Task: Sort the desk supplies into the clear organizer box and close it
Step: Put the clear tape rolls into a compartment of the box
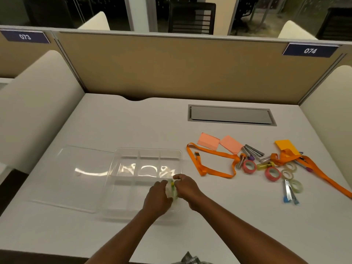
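pinching a small greenish item (172, 189), blurred, left hand (158, 197) and right hand (185, 187) hover over the near-right compartment of the clear organizer box (148, 149), toward the desk (133, 121) near edge. risk: fumbled handover drops it across a divider; orange lanyard (209, 169) may snag later.

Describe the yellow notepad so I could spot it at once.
Start at the grey hatch set into the desk, far right. Nearer than it lies a colourful scatter; the yellow notepad sits at its far right corner, by a bunched orange lanyard. The only other pads are pink and lie further left.
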Demonstrator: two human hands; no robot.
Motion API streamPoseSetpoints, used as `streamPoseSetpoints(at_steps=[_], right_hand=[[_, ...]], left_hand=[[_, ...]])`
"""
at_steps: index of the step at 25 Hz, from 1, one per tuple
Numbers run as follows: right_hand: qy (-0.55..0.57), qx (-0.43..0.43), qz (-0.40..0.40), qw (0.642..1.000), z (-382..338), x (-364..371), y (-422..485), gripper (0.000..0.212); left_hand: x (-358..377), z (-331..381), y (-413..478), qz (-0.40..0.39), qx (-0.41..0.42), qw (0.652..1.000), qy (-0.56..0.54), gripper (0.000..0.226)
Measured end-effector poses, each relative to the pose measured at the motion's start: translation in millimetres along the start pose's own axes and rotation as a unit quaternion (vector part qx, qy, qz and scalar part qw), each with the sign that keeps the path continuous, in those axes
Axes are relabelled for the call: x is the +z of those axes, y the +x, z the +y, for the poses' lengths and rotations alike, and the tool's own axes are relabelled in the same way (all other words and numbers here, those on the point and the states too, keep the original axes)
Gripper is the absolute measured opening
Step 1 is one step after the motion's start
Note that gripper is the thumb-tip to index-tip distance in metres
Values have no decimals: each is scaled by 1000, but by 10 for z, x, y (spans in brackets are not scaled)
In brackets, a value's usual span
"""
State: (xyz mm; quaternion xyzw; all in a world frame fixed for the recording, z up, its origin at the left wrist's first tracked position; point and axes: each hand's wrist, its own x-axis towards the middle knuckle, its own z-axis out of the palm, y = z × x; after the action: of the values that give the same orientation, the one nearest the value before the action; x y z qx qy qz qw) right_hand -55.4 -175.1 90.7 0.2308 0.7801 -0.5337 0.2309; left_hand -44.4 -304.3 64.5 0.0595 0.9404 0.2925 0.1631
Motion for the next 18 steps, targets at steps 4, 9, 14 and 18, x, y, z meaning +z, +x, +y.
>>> streamPoseSetpoints(at_steps=[4,9,14,18], right_hand=[[-35,-24,18,999,39,-77,-5,34],[-49,-51,33,997,151,-323,-38,30],[-31,-52,40,997,372,-814,-70,26],[-8,-36,66,997,659,-1359,-99,24]], left_hand=[[32,-9,38,14,-5,999,29,58],[149,136,108,49,4,998,49,52],[454,593,161,79,52,995,38,49],[805,1109,230,48,98,994,33,47]])
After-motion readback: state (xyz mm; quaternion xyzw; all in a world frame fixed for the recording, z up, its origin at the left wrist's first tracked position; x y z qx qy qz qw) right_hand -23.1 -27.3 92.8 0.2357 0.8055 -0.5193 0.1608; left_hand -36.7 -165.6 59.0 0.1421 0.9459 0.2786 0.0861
